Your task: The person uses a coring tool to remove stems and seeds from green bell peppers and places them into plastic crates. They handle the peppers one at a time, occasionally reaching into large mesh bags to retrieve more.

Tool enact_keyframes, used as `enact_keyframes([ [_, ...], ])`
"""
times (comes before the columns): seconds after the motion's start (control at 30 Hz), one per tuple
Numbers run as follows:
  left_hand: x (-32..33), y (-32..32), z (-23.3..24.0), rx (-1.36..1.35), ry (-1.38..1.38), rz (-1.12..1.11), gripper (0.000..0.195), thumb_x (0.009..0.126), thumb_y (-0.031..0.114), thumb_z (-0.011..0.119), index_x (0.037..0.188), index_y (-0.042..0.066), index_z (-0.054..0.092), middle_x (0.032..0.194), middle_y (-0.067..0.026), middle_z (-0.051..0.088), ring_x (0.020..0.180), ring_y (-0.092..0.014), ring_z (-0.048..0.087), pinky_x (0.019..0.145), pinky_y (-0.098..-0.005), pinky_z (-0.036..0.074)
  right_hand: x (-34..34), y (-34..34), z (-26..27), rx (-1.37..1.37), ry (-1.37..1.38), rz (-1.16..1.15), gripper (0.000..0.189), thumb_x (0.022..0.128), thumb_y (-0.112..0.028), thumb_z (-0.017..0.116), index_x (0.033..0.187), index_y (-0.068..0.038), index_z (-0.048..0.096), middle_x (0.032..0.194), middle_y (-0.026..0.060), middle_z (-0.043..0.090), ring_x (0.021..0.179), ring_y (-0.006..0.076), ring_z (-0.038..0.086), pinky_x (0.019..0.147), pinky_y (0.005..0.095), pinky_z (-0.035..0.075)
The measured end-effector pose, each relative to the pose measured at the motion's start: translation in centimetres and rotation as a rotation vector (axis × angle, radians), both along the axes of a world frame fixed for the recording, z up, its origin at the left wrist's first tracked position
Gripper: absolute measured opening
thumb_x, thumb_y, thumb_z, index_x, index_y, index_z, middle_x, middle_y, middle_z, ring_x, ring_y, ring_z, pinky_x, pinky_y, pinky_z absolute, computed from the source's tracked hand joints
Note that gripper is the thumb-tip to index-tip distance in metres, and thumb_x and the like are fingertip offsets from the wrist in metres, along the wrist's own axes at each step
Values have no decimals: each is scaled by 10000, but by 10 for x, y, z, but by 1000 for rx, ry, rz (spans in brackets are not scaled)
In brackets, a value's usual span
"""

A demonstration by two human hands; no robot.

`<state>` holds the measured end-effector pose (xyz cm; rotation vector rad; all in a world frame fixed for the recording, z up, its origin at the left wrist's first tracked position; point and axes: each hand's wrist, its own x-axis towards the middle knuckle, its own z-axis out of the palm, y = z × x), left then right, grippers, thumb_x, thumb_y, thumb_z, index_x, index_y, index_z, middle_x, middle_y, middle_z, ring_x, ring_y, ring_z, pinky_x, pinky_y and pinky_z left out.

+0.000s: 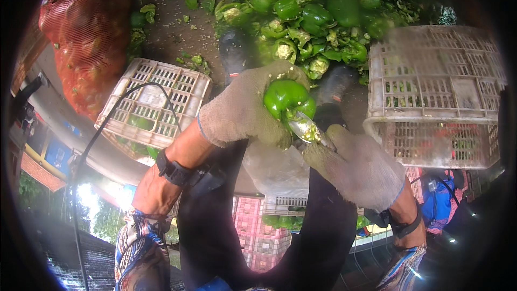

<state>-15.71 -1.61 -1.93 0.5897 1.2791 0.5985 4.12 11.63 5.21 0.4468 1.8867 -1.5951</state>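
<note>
My left hand (258, 101), in a dirty knitted work glove, grips a green bell pepper (284, 96) at the middle of the view. The pepper's opened end faces my right hand (355, 165), gloved the same way and closed around a metal spoon (305, 128). Pale seeds and bits of core lie in the spoon's bowl, which touches the edge of the pepper's opening. Seeds also stick to the left glove and the pepper skin. My right fingers hide most of the spoon's handle.
Beyond my shoes lies a heap of green peppers and cut cores (299, 20). A red mesh sack (85, 44), full, stands at the far left. One plastic crate (153, 97) is on the left, another (436, 76) on the right. A black cable (101, 129) runs along the left.
</note>
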Motion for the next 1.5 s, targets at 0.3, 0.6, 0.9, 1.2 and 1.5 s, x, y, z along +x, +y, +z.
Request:
enact_keyframes([
  [0.3, -1, -4, -12, -307, -255, 159, 687, 501, -24, 840, 1153, 43, 634, 963, 1, 679, 858, -110, 604, 759, -273, 526, 5, -20, -17, -173, -252, -205, 219, 794, -173, 659, 1011, -140, 659, 800, 77, 527, 648, 300, 593, 553, 440, 469],
  [0.6, -1, -6, -23, -388, -369, 304, 656, 517, -99, 759, 1149, 13, 627, 920, -37, 680, 699, -115, 603, 522, -259, 473, 14, -22, -38, -39, -40, -124, 266, 837, -270, 688, 1026, -89, 641, 881, 133, 663, 713, 371, 668, 592, 455, 525],
  [0.9, 5, 23, 10, -507, -388, 524, 629, 538, -102, 769, 1142, -20, 609, 942, -64, 691, 707, -145, 638, 538, -258, 495, 47, -66, -42, -231, -46, -627, 276, 932, -289, 591, 1040, -36, 606, 919, 125, 638, 707, 308, 647, 607, 385, 534],
  [1.2, 11, 13, 5, -342, -179, 299, 714, 530, 25, 877, 1190, 26, 605, 984, -50, 691, 887, -137, 643, 718, -292, 558, 18, -27, -1, 47, -295, -118, 207, 879, -83, 605, 1081, -39, 618, 897, 166, 593, 777, 354, 616, 649, 450, 489],
  [1.5, -25, -24, 70, -320, -18, 578, 683, 564, 73, 876, 1185, 40, 595, 1009, -72, 674, 939, -155, 636, 801, -310, 551, -5, -27, 19, -438, -579, -981, 242, 1022, -270, 544, 1031, -36, 603, 828, 71, 637, 577, 153, 596, 460, 299, 468],
])
